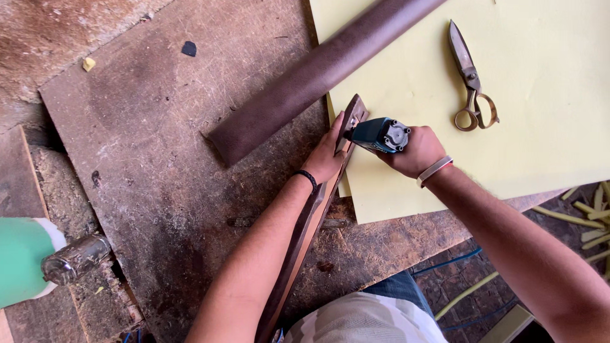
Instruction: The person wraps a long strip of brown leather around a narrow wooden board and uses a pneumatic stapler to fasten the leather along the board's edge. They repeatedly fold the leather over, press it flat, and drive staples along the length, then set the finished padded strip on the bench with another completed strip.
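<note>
Pressing a long, narrow wooden strip (305, 228) on edge against the worn counter (159, 178), the left hand (327, 155) clamps its fingers around the strip's top end at 12 o'clock of the forearm. At 3 o'clock of it, the right hand (416, 151) grips a teal power tool (380, 134), nose touching that end. The work looks mid-step, the strip's length unworked. Farther off lie yellow foam sheet (540, 95), brown roll (318, 73) and scissors (471, 79).

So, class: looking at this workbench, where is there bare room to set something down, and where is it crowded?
Free: the worn board left of the brown roll, and the yellow foam sheet right of and below the scissors. Crowded: around the left hand, right hand, blue tool and wooden strip.
</note>
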Available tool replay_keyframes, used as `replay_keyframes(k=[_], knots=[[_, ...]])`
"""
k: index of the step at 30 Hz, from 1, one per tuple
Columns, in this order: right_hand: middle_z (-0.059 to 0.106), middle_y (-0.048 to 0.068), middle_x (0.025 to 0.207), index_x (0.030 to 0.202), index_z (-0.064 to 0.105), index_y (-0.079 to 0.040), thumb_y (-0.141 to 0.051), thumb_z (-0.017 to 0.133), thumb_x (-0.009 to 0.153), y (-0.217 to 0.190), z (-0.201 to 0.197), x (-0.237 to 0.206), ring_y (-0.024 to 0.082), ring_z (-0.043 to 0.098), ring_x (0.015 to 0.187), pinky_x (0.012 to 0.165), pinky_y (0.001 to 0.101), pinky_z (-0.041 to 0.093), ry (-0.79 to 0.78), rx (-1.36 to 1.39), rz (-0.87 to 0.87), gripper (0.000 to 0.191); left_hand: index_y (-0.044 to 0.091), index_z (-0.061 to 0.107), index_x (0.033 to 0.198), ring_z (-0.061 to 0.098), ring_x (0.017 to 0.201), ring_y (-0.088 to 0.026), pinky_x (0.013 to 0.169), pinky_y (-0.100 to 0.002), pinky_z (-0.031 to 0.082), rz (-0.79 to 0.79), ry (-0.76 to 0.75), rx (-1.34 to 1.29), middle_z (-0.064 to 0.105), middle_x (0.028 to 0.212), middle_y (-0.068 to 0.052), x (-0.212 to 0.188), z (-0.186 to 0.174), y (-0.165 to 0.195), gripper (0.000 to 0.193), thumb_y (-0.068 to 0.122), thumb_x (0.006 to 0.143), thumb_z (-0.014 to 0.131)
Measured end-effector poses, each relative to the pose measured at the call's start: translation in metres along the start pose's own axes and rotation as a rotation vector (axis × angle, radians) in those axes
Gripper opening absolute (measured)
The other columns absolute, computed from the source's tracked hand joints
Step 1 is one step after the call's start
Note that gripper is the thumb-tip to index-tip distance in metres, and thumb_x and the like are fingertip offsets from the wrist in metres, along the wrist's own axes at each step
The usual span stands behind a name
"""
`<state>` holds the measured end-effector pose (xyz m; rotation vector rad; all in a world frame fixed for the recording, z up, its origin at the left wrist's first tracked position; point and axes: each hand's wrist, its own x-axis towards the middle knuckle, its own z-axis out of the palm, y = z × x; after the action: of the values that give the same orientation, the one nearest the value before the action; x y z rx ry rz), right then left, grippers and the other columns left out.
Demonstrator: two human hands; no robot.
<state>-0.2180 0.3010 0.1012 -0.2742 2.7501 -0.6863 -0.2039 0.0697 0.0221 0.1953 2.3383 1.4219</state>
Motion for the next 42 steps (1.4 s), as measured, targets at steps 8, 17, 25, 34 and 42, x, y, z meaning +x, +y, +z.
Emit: replay_keyframes(k=[8,17,25,34,42], knots=[[0.074,0.016,0.077,0.093,0.076,-0.009,-0.046,0.077,0.081,-0.01,0.012,-0.02,0.037,0.072,0.07,0.068,0.0432,0.06,0.062,0.054,-0.097,0.038,0.034,-0.004,0.161,0.028,0.153,-0.036,0.122,-0.044,0.033,-0.045,-0.023,-0.002,0.022,0.167,-0.02,-0.008,-0.005,0.01,0.114,-0.011,0.083,0.065],[0.069,0.019,0.108,0.124,0.069,-0.002,-0.029,0.084,0.074,0.017,0.016,-0.037,0.034,0.068,0.096,0.079,0.0429,0.057,0.343,-0.222,-0.01,0.059,0.032,0.003,0.163,0.04,0.148,-0.036,0.116,-0.047,0.044,-0.174,0.043,0.061,0.028,0.167,-0.017,-0.006,0.008,0.011,0.107,-0.004,0.083,0.065],[0.07,0.007,0.092,0.105,0.066,-0.009,-0.044,0.057,0.099,-0.036,0.114,-0.074,0.021,0.069,0.084,0.077,0.0389,0.06,-0.167,1.324,0.502,0.036,0.017,0.009,0.164,0.033,0.152,-0.039,0.123,-0.05,0.033,0.095,0.117,0.039,0.026,0.166,-0.022,-0.002,0.031,0.003,0.099,0.027,0.092,0.075],[0.056,0.0,0.083,0.094,0.057,-0.006,-0.035,0.05,0.113,-0.071,0.19,-0.065,0.009,0.047,0.073,0.064,0.0281,0.043,0.563,1.352,0.399,0.036,0.014,0.01,0.165,0.031,0.153,-0.037,0.121,-0.047,0.034,0.046,0.149,0.012,0.025,0.169,-0.022,0.0,0.038,0.005,0.092,0.048,0.096,0.061],[0.059,-0.003,0.081,0.093,0.058,-0.004,-0.028,0.051,0.112,-0.078,0.22,-0.046,0.006,0.048,0.073,0.065,0.024,0.045,0.744,1.311,0.342,0.032,0.008,0.01,0.169,0.025,0.157,-0.036,0.124,-0.047,0.029,0.016,-0.093,-0.684,0.02,0.173,-0.021,-0.133,0.012,-0.012,0.097,0.068,0.098,0.037]])
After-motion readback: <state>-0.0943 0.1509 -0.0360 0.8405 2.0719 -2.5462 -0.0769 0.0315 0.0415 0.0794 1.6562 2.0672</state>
